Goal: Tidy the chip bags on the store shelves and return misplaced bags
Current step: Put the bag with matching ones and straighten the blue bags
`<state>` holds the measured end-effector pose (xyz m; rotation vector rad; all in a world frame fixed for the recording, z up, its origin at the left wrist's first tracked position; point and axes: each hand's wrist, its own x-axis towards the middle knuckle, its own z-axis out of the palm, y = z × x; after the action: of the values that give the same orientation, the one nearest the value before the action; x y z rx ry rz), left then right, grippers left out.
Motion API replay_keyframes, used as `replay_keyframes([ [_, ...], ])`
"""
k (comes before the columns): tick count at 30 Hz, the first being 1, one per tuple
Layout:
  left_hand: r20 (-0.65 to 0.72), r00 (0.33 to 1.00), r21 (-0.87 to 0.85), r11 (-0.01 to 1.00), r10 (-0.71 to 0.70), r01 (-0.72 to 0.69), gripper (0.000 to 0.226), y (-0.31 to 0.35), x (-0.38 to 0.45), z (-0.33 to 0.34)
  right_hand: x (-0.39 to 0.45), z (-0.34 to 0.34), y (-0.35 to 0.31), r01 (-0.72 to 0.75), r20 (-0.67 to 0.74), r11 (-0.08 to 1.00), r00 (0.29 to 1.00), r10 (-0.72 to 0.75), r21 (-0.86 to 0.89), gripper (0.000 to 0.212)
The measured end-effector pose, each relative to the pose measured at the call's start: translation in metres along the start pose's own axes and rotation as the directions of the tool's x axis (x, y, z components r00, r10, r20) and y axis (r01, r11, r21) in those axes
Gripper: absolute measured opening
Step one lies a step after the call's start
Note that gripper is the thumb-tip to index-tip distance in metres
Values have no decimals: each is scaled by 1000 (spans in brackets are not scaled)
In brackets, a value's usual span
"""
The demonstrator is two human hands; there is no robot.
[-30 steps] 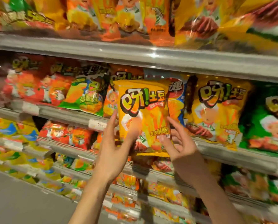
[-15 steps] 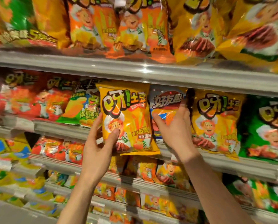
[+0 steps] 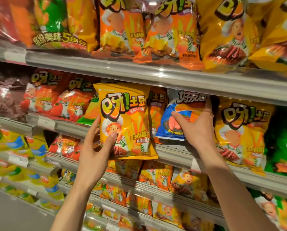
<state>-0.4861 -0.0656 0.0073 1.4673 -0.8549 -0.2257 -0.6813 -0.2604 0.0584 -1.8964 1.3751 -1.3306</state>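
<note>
Two hands: both raised at the middle shelf (image 3: 172,77)
Left hand (image 3: 96,152): grip closed on yellow bag (image 3: 127,120), thumb across its front
Right hand (image 3: 197,127): fingers spread, grip clasping blue bag (image 3: 169,129)

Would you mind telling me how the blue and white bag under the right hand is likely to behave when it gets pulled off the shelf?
The blue and white bag looks puffed with air, so probably light. Its glossy film shows glare and may slip under the right hand, whose fingers spread across its front. Creases near its bottom edge suggest it will crumple rather than stay stiff.
</note>
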Motion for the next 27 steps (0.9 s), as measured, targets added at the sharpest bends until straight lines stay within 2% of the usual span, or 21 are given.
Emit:
replay_keyframes([
  [4, -38, 999, 14, 1000, 0, 1, 64, -2, -2, -20, -8, 5, -26, 46, 100, 997, 994, -40, -59, 92],
  [7, -72, 997, 29, 1000, -4, 6, 63, -5, -3, -34, -20, 6, -36, 107, 138, 983, 987, -86, -152, 100],
  [11, -44, 999, 31, 1000, -3, 4, 60, -7, -3, -34, -37, -10, -33, 166, 145, 971, 979, -143, -169, 112],
  [18, 124, 991, 2, 999, 51, -51, 64, 2, 3, 20, -62, -72, -7, 88, 39, 960, 996, -80, -265, 116],
  [21, 213, 972, -23, 995, 96, -93, 64, 8, 7, 53, -72, -100, 15, 57, -49, 969, 996, -71, -239, 111],
  [24, 230, 964, -28, 991, 137, -134, 65, 16, 14, 93, -79, -124, 37, -10, -116, 977, 993, -15, -212, 108],
  [27, 261, 949, 39, 980, 177, -194, 67, 21, 20, 130, -84, -142, 54, -64, -166, 987, 985, 40, -146, 108],
])
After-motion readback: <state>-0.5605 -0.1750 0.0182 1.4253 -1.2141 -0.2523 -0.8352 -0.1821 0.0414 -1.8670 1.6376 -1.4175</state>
